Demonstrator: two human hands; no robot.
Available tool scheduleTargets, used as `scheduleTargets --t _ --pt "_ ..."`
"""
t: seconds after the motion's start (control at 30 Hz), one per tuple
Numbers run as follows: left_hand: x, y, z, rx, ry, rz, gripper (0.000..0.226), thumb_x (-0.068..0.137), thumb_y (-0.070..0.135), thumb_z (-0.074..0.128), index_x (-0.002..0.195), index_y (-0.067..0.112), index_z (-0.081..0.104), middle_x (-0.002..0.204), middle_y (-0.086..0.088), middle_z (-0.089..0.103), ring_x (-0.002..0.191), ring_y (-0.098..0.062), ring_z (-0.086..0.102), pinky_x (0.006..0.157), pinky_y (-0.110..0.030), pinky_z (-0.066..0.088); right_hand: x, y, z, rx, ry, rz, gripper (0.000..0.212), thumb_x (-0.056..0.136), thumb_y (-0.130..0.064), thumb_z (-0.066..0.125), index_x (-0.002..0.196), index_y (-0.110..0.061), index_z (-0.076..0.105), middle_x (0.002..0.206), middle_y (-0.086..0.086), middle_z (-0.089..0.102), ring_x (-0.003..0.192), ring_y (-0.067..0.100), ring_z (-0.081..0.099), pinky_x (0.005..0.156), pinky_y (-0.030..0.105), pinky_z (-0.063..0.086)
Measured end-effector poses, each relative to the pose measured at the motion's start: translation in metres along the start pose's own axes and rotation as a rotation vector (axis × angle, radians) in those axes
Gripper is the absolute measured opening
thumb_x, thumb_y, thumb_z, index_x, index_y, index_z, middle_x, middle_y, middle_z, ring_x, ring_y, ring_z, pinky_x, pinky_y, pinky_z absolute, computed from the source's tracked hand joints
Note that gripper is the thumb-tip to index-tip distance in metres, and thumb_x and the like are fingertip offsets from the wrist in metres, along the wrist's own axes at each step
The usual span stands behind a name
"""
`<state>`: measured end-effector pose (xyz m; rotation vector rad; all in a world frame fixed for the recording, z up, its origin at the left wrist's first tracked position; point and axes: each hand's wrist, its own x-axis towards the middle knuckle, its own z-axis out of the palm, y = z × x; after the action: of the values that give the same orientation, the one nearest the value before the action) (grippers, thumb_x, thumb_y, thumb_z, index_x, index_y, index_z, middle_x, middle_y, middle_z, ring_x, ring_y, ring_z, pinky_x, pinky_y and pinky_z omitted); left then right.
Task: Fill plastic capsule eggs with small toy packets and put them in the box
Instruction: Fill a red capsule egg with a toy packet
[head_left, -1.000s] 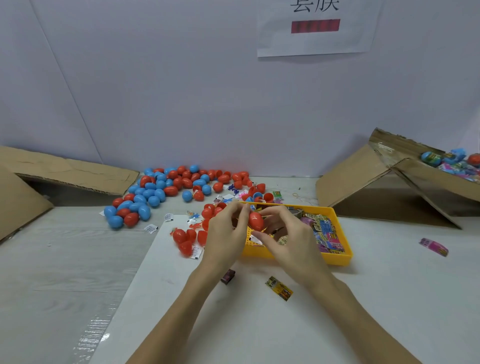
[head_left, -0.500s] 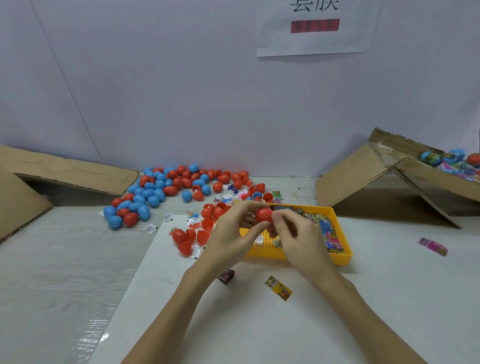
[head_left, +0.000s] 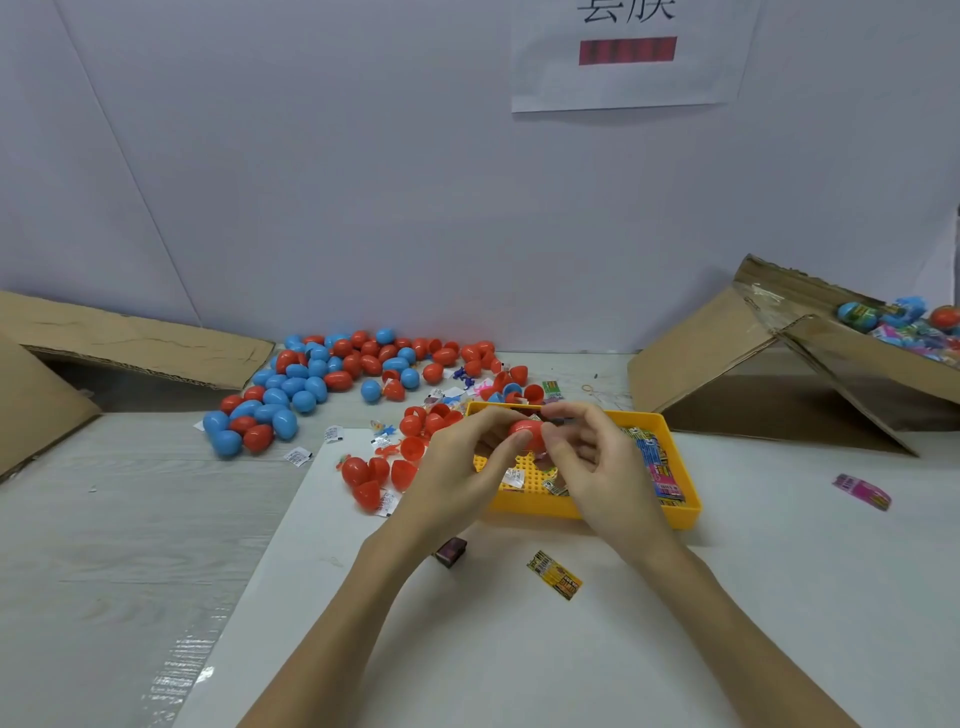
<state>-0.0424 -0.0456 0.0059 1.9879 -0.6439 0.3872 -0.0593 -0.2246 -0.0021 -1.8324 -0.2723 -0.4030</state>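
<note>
A red capsule egg (head_left: 525, 433) is held above the yellow tray (head_left: 685, 512), lying sideways between both hands. My left hand (head_left: 457, 475) pinches its left end with thumb and fingers. My right hand (head_left: 597, 467) pinches the right end, fingers curled over it. The tray holds several colourful toy packets (head_left: 657, 465). A pile of red and blue eggs (head_left: 332, 379) lies at the back left, with open red halves (head_left: 382, 470) nearer the tray. The cardboard box (head_left: 779, 358) at the right holds filled eggs (head_left: 857, 314).
A yellow packet (head_left: 554, 574) and a small dark toy (head_left: 451, 551) lie on the white sheet near my wrists. A pink packet (head_left: 862, 491) lies to the right. Flattened cardboard (head_left: 130, 338) lies at the back left. Small white slips are scattered by the eggs.
The egg has turned from upright to lying sideways and rose slightly. Both hands shifted their pinch to its two ends.
</note>
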Motion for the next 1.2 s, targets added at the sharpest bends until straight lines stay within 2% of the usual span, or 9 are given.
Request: scheduleTargets --t 0.2,0.33,0.47,0.67,0.73,0.8,0.87,1.03,1.2 --pt "-0.001 0.000 0.000 0.008 -0.052 0.031 0.037 0.099 0.028 0.066 0.135 0.028 0.058 0.115 0.013 0.063 0.101 -0.010 0.065 0.081 -0.023 0.057 0.001 0.001 0.000 -0.001 0.036 0.040 0.021 0.099 -0.033 0.063 0.112 -0.018 0.071 0.089 -0.006 0.075 0.079 0.010 0.074 0.062 0.025 0.059" --pt "0.000 -0.004 0.001 0.093 0.009 0.056 0.027 0.099 0.024 0.066 0.126 0.025 0.062 0.116 0.012 0.063 0.101 -0.010 0.063 0.081 -0.023 0.055 0.004 0.001 -0.005 -0.035 -0.011 0.019 0.020 0.104 -0.027 0.059 0.120 -0.020 0.065 0.097 -0.006 0.075 0.087 0.010 0.073 0.069 0.027 0.061" --pt "0.001 -0.008 -0.001 0.118 0.114 -0.034 0.023 0.101 0.027 0.063 0.124 0.024 0.062 0.111 0.013 0.065 0.099 -0.002 0.061 0.077 -0.015 0.051 0.008 0.013 -0.017 -0.446 -0.048 -0.067 0.012 0.096 -0.032 0.072 0.097 -0.021 0.075 0.098 -0.009 0.067 0.093 0.005 0.063 0.077 0.022 0.051" --pt "0.002 -0.012 -0.004 0.178 0.163 -0.082 0.023 0.101 0.029 0.062 0.122 0.022 0.065 0.109 0.010 0.067 0.097 -0.001 0.060 0.074 -0.011 0.047 0.008 0.021 -0.024 -0.786 -0.271 -0.023 0.038 0.105 -0.049 0.049 0.112 -0.029 0.080 0.119 -0.009 0.067 0.116 0.015 0.052 0.100 0.038 0.045" --pt "0.002 -0.012 -0.003 0.181 0.156 -0.080 0.022 0.101 0.030 0.062 0.121 0.023 0.065 0.108 0.010 0.067 0.097 -0.001 0.060 0.074 -0.012 0.047 0.008 0.017 -0.024 -0.754 -0.270 -0.058 0.037 0.106 -0.045 0.047 0.118 -0.029 0.078 0.118 -0.014 0.069 0.111 0.005 0.057 0.099 0.030 0.046" --pt "0.002 -0.012 -0.002 0.185 0.154 -0.078 0.022 0.100 0.030 0.063 0.121 0.023 0.066 0.108 0.011 0.067 0.097 -0.001 0.061 0.074 -0.012 0.048 0.007 0.010 -0.024 -0.579 -0.250 -0.064 0.038 0.105 -0.047 0.045 0.127 -0.033 0.073 0.115 -0.026 0.066 0.099 -0.012 0.060 0.085 0.008 0.045" --pt "0.001 -0.012 -0.001 0.187 0.159 -0.079 0.023 0.100 0.031 0.064 0.121 0.023 0.066 0.107 0.012 0.066 0.097 0.001 0.060 0.073 -0.010 0.047 0.006 0.006 -0.027 -0.440 -0.208 -0.034 0.044 0.100 -0.053 0.043 0.129 -0.034 0.071 0.114 -0.029 0.065 0.097 -0.020 0.058 0.077 0.003 0.045" --pt "0.001 -0.011 -0.002 0.185 0.146 -0.074 0.019 0.099 0.030 0.064 0.118 0.025 0.066 0.103 0.016 0.064 0.099 0.004 0.058 0.072 -0.010 0.047 0.012 0.013 -0.040 -0.568 -0.099 -0.039 0.017 0.102 -0.029 0.064 0.104 -0.023 0.080 0.099 -0.009 0.076 0.094 0.007 0.067 0.081 0.029 0.055" --pt "0.001 -0.013 -0.002 0.204 0.136 -0.064 0.018 0.100 0.031 0.064 0.117 0.026 0.066 0.103 0.016 0.065 0.098 0.003 0.058 0.073 -0.010 0.047 0.011 0.016 -0.043 -0.641 -0.297 0.007 0.026 0.100 -0.046 0.061 0.102 -0.032 0.083 0.109 -0.014 0.067 0.103 0.004 0.057 0.087 0.027 0.047"
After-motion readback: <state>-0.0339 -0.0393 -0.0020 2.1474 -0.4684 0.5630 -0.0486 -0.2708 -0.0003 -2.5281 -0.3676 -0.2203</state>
